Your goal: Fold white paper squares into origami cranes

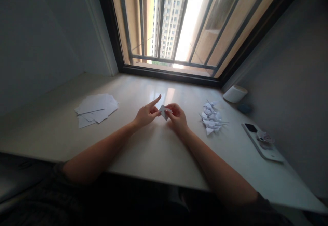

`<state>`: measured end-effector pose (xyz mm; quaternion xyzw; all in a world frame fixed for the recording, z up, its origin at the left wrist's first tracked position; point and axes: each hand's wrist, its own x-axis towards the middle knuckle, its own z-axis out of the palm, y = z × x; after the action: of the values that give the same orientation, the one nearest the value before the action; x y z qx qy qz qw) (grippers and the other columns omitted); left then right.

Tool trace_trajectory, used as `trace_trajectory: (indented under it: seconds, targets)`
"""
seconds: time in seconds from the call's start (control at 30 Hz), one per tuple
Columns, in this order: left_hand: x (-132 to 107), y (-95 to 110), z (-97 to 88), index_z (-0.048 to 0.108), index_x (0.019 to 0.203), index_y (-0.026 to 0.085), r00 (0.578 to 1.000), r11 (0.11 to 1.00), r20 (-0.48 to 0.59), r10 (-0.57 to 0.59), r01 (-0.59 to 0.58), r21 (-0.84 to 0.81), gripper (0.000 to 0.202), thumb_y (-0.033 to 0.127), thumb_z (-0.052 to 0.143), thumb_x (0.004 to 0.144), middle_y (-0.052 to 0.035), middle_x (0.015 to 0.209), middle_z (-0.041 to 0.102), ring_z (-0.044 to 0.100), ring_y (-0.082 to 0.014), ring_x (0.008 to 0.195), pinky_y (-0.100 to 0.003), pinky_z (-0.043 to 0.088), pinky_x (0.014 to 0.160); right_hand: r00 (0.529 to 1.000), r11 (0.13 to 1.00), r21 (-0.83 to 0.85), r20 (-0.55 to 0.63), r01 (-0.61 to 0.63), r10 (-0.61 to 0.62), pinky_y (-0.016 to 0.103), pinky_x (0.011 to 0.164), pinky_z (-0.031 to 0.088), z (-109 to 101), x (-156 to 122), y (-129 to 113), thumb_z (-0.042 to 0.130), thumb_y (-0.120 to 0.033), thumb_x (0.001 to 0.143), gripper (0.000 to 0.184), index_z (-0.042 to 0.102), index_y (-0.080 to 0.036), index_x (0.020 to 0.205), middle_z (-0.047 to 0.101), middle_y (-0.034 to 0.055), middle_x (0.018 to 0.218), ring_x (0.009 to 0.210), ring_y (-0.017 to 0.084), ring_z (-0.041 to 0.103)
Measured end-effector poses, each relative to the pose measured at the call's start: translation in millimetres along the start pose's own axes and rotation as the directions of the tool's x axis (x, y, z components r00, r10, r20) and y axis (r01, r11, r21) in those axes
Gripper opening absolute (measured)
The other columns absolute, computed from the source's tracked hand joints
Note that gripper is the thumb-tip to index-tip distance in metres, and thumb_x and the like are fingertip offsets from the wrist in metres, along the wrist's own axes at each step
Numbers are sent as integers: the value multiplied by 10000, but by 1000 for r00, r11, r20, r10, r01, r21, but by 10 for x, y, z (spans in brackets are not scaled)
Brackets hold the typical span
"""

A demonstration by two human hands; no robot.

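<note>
A small piece of folded white paper is held up between my two hands above the middle of the white sill. My left hand pinches its left edge, with one finger stretched up and away. On the other side my right hand has thumb and fingers closed on the paper, its fingertips partly covering it. To the left lies a loose stack of flat white paper sheets. A pile of folded white paper figures with pointed tips sits to the right of my right hand.
Beyond the sill is a dark-framed window with bars outside. At the right wall stand a white roll-like object and a small dark bluish thing. A phone-like white slab lies nearer me, with a crumpled clear-looking object on it.
</note>
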<state>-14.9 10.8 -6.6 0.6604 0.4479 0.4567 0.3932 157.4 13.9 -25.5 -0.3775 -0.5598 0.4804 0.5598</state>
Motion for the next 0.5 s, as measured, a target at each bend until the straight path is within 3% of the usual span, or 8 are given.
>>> trace_trajectory:
  seconds: [0.13, 0.3, 0.5]
  targets:
    - [-6, -19, 32, 509, 1344, 242, 994, 1000, -106, 30, -29, 8, 655, 239, 704, 719, 42, 656, 649, 580, -106, 582, -216, 462, 617, 998, 1000, -26, 67, -14, 16, 298, 651, 485, 4, -18, -16, 690, -353, 723, 166, 705, -223, 825, 675, 27, 852, 702, 152, 594]
    - [18, -33, 29, 568, 1256, 212, 983, 999, -183, -2, -6, -43, 499, 274, 657, 768, 6, 734, 664, 606, -129, 656, -240, 476, 656, 993, 1000, 7, 120, -5, 4, 304, 690, 488, 22, -31, -65, 662, -277, 706, 243, 751, -247, 930, 646, 27, 931, 738, 143, 587]
    - [12, 7, 37, 648, 1149, 216, 995, 998, -91, 45, -48, -27, 371, 353, 645, 804, -32, 814, 698, 637, -151, 751, -248, 484, 681, 999, 997, 75, 13, -31, 30, 306, 692, 481, -31, 4, -83, 558, -209, 685, 353, 737, -262, 984, 664, 7, 901, 730, 140, 591]
